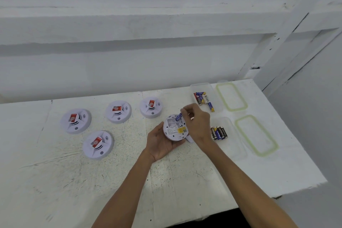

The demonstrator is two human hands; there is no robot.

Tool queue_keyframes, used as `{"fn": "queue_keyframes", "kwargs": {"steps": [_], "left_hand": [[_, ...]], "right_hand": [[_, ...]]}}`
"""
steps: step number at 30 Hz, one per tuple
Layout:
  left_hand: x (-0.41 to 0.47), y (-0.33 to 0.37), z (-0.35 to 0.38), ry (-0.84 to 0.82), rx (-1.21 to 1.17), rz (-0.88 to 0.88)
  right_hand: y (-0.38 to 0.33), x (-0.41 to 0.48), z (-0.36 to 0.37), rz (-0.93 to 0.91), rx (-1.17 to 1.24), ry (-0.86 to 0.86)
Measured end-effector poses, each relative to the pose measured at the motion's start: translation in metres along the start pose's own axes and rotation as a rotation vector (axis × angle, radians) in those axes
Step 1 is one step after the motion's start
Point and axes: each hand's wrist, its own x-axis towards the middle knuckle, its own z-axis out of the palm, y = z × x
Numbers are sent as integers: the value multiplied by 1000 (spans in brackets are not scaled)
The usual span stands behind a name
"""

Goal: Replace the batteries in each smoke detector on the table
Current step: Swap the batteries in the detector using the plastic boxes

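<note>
My left hand (160, 142) cradles a white smoke detector (175, 129) turned back side up, its battery bay uncovered and a yellow label on it. My right hand (196, 122) pinches a blue battery (178, 117) at the bay's upper edge. Several other detectors lie face up with red stickers: one at far left (75, 120), one in front (98, 144), one in the middle (118, 111) and one further right (151, 107). A small white cover piece (190, 138) lies under my right wrist.
A clear tub (207, 87) at the back holds mixed batteries (203, 99). A nearer clear tub (231, 146) holds dark batteries (219, 132). Two green-rimmed lids (231, 96), (256, 135) lie to their right. The table's right edge (296, 135) is close.
</note>
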Motion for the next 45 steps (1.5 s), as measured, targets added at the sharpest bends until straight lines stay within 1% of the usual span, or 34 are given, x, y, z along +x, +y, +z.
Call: {"fn": "queue_keyframes", "kwargs": {"steps": [4,11,14,19,21,22,25,26,28,29,30,33,36,39,45], "left_hand": [[0,0,0,29,-23,21],[1,-1,-1,34,-9,32],[0,-1,-4,27,-37,38],[-2,0,-5,25,-14,37],[-2,1,-5,31,-9,48],[-3,0,-5,38,-21,50],[-2,0,-3,33,-61,47],[-2,0,-1,34,-63,39],[-2,1,1,17,-60,9],[-2,2,2,-3,-75,-6],[-2,3,3,-15,-91,-17],[-2,3,2,-24,-91,-39],[0,3,3,-32,-112,-45],[0,3,3,-41,-101,-63],[-2,3,5,-57,-96,-66]], "right_hand": [[4,-15,11,9,-97,-21],[14,-18,22,13,-213,28],[15,-28,27,-102,-374,23],[19,-40,30,-270,-625,-59],[22,-38,28,-304,-625,-94],[21,-36,24,-304,-583,-108],[18,-25,5,-225,-355,-134],[17,-19,-3,-189,-299,-117],[20,3,-19,-108,-269,-37],[24,18,-27,-64,-309,-7],[29,34,-35,-23,-397,-6],[40,69,-49,120,-716,-156],[38,85,-48,212,-846,-267],[38,91,-39,274,-872,-315],[47,92,-27,328,-823,-294]]}}
